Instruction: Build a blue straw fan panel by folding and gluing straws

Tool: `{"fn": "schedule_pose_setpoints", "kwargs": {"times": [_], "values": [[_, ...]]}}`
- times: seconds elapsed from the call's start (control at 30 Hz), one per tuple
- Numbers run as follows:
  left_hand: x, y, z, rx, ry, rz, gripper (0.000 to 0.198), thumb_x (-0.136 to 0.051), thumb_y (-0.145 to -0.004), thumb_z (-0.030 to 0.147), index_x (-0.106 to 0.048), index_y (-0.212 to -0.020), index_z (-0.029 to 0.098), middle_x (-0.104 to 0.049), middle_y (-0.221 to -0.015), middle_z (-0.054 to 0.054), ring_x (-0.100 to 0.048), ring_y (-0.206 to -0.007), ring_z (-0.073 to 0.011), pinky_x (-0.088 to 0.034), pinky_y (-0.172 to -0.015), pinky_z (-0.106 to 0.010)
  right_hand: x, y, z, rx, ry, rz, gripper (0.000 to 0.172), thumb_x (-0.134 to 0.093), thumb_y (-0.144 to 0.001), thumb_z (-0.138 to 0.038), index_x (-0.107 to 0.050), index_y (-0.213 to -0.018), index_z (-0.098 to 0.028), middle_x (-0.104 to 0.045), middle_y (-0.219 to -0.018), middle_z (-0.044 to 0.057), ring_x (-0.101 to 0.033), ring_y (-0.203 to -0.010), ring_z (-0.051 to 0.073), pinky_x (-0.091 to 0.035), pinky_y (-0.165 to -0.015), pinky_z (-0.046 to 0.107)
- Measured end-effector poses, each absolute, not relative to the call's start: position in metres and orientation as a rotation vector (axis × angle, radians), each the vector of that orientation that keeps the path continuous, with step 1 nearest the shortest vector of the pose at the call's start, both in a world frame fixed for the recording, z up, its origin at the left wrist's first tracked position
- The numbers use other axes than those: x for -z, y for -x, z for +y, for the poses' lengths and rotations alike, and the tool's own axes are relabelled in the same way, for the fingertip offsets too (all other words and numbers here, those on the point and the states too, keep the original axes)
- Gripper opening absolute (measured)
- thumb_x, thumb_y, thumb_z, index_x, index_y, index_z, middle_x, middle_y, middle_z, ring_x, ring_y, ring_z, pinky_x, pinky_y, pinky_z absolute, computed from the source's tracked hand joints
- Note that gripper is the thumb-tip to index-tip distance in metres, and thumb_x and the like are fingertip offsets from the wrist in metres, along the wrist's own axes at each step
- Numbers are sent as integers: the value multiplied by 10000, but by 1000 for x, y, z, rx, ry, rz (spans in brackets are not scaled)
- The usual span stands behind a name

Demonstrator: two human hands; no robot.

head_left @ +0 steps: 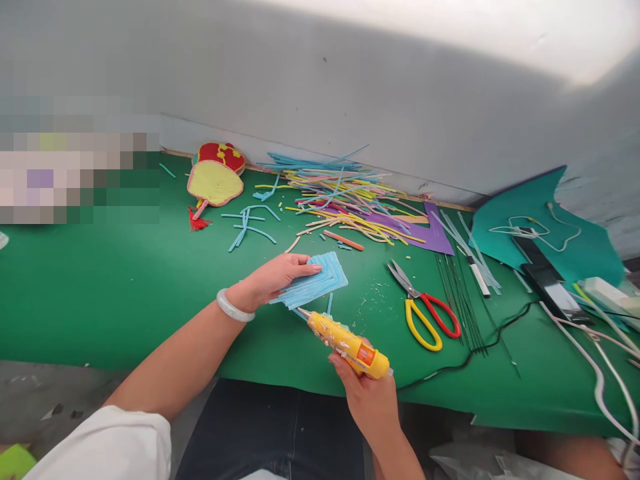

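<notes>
My left hand (287,273), with a pale bangle at the wrist, grips a light-blue panel (320,280) made of strips laid side by side. The thumb presses on its upper face. In my right hand (367,393) is a yellow hot glue gun (347,343), spotted with bits of dried glue. Its nozzle points up and left, close to the panel's lower edge; whether it touches cannot be told. A short blue strip (330,305) shows just behind the nozzle, below the panel.
Scissors (420,300) with red and yellow handles lie right of the panel. Behind are a pile of coloured strips (345,193), loose blue strips (245,223) and a purple sheet (440,233). Fan-shaped pieces (215,183) lie back left. Thin wires (457,307) and a black cord (470,360) run at right.
</notes>
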State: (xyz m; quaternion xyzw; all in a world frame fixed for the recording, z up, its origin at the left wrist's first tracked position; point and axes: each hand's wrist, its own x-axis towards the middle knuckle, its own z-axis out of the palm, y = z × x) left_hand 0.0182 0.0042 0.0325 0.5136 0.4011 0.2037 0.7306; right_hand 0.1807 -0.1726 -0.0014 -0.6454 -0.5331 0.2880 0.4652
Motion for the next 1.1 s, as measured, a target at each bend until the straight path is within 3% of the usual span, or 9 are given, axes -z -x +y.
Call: {"fn": "schedule_pose_setpoints", "kwargs": {"times": [0.23,1.1], "values": [[-32,-18,4,-440,-1134,882,461,-773,-693,571,-575,-809,172,-552,-693,30,-459,-540,-85,-298,-471,-229,-2,-179,-167,-688,1534,-1368,239,-647,-843,-421,-669,-743,-205,-655,-661,1,-582,-545,140,-510,-522,225],[-32,-17,4,-426,-1152,888,452,-768,-703,572,-600,-818,169,-592,-709,11,-483,-540,-91,-297,-458,-228,2,-190,-172,-598,1726,-1201,372,-633,-836,-563,-707,-787,-201,-689,-669,23,-626,-573,173,-523,-532,254]]}}
